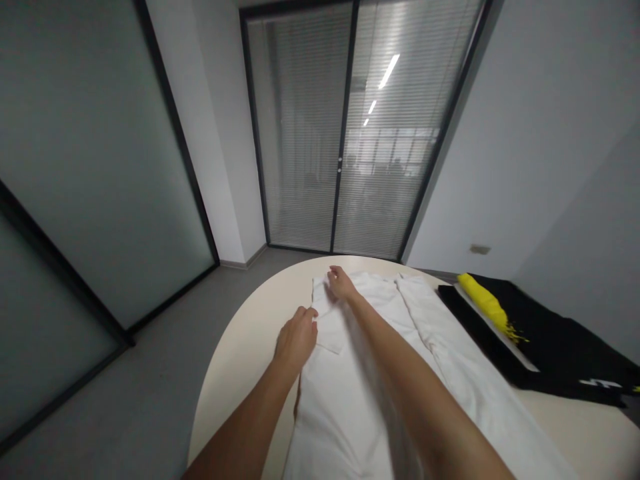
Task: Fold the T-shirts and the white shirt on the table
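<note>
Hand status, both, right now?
Left hand: partly curled at the left edge of the white cloth; firm grip can't be confirmed.
Right hand: partly bent over the cloth's far end; hold can't be told.

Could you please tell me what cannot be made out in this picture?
In the head view:
White garment: near end cut off by the bottom edge; partly hidden by the right forearm.
White marking on the black cloth: too small to read.
Room beyond: blurred, veiled by the blinds.

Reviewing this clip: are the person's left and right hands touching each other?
Apart. The head view shows white cloth visible in the gap between the left hand and the right hand.
</note>
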Tool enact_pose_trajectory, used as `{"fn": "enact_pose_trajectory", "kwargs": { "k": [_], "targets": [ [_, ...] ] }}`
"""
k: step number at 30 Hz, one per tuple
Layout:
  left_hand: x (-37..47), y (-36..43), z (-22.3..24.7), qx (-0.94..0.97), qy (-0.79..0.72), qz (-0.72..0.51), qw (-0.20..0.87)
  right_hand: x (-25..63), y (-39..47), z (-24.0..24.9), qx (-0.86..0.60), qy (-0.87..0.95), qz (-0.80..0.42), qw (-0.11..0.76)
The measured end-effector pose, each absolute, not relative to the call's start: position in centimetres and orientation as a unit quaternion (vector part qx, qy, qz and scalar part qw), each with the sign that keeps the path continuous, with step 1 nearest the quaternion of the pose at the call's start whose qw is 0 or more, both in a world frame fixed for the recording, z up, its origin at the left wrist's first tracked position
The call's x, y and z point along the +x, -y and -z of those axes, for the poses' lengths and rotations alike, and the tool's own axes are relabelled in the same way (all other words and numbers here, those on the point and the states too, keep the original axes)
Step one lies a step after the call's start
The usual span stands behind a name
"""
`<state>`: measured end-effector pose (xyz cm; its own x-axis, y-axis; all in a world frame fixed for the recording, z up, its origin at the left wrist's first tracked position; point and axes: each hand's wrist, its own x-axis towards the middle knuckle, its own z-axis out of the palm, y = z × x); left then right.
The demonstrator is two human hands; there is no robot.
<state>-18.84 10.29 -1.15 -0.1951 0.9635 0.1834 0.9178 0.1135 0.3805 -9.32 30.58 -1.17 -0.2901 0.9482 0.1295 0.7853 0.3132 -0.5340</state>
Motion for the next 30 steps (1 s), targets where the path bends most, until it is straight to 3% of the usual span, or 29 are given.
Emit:
{"fn": "enact_pose_trajectory", "kwargs": {
  "k": [11, 22, 26, 30],
  "targets": [
    [-18.2, -10.0, 1.4, 0.628, -0.747, -0.212, 0.058, -0.2, -27.5, 0.6, -0.637, 0.748, -0.145, 0.117],
    [-17.8, -9.8, 0.8, 0.593, -0.783, -0.186, 0.032, 0.2, -24.0, 0.7, -0.615, 0.747, -0.133, 0.212],
    [-18.9, -10.0, 0.4, 0.572, -0.799, -0.182, 0.046, 0.1, -21.3, 0.4, -0.58, 0.772, -0.152, 0.21],
    [-20.7, -9.8, 0.2, 0.601, -0.754, -0.229, 0.134, 1.4, -18.4, -0.3, -0.445, 0.86, -0.186, 0.168]
  ]
}}
